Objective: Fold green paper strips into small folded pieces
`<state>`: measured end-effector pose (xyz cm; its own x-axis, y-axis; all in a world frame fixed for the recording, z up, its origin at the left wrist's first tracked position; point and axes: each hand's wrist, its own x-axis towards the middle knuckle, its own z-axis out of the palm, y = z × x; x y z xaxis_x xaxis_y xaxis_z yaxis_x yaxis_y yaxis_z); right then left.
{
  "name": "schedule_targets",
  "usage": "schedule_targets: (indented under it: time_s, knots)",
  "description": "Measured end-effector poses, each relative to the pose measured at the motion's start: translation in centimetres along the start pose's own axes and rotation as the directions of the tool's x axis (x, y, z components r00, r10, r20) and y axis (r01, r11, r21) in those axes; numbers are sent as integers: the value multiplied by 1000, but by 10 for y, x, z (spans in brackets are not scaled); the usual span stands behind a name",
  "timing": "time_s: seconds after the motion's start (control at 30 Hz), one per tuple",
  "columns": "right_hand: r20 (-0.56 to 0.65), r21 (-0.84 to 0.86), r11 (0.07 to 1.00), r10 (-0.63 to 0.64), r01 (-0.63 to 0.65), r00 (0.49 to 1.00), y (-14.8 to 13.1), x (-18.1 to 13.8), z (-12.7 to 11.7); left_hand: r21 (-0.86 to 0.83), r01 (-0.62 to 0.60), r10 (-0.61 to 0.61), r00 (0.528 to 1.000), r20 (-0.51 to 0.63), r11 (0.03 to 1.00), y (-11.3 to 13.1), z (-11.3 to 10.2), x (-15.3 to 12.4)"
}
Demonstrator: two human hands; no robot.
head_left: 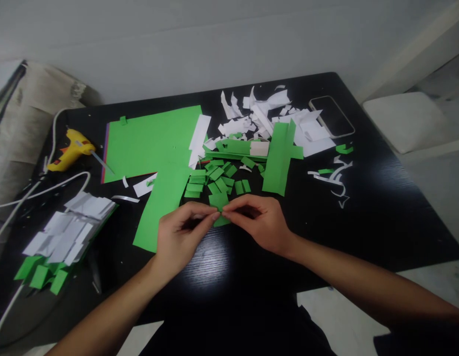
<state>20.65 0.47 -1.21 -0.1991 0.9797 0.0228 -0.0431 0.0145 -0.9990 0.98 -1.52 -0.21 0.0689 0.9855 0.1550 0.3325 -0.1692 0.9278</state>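
Note:
Between my two hands is a small green paper piece [218, 200], pinched near its middle. My left hand [179, 228] grips it with thumb and forefinger from the left, and my right hand [262, 221] does the same from the right, the fingertips almost meeting. Just beyond lie several small folded green paper pieces [216, 173] in a loose heap. A long green paper strip [159, 210] passes partly beneath my left hand. Farther to the right, a creased green paper strip [277, 160] rests on the scraps.
A yellow glue gun [74, 151] with a white cord stands at the left. Large green sheets [148, 141] lie at the back. White paper scraps [257, 116] and a phone [331, 116] are at back right. White and green folded paper [68, 232] is layered at the left on the black table [363, 232].

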Motion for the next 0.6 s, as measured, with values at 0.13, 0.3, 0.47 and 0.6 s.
schedule_targets:
  time_s: [0.13,0.3,0.47,0.6]
  knots:
    - [5,-63,998,-28,29,1000,-1,0,0,-22,-10,10,1000,-17,1000,0,3,0]
    - [12,-68,997,-38,39,999,0,0,0,-35,28,-28,999,-16,999,-1,2,0]
    - [-2,-1,1000,-21,21,1000,-1,0,0,-39,2,-2,1000,-8,999,0,2,1]
    - [0,28,1000,8,-8,1000,-3,0,2,-42,-5,4,1000,-18,999,1,2,0]
